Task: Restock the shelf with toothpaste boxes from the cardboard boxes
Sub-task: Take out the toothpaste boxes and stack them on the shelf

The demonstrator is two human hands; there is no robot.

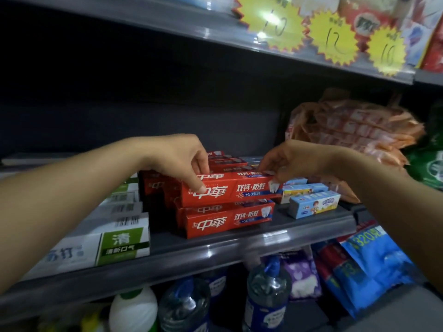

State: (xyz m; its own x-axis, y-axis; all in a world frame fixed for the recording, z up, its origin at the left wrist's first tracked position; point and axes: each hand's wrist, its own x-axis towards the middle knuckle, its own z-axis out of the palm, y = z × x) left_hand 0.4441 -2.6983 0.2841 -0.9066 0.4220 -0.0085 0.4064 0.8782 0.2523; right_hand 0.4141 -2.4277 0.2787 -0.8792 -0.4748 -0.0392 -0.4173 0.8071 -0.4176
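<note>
both hands pinch the top red toothpaste box (230, 189), left hand (184, 161) at its left end, right hand (285, 161) at its right; long axis runs across the shelf (215, 250)

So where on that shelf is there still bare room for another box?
Bare shelf shows in front of the small blue boxes, right of the red boxes. The dark back left looks open too. Between white boxes and red ones it is crowded.

Above our hands, yellow starburst price tags (333, 37) hang; beyond our right wrist we see an orange plastic bag (354, 130); below, water bottles (267, 291) and blue packets (374, 262) crowd together.
</note>
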